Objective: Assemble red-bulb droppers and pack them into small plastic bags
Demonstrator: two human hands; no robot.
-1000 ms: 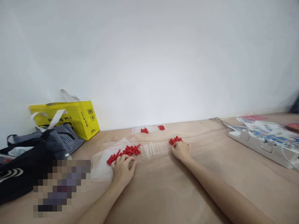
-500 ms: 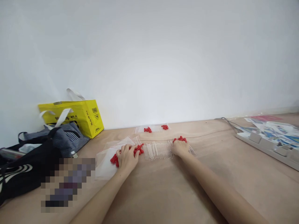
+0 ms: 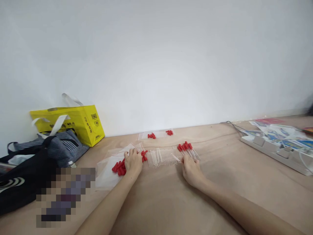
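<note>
Pinching a tube (image 3: 175, 158) between its fingertips, the right hand (image 3: 192, 168) sits beside the right end of a tube row (image 3: 158, 158), near red-capped tubes (image 3: 187, 146). Left of the row, the left hand (image 3: 133, 161) covers loose caps (image 3: 119, 168); whether it grips any, I cannot tell.

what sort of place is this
Probably an improvised indoor work surface, perhaps in a home: thin pale tubes lie in a row on it, alongside a yellow carrier bag and a white power strip.
</note>
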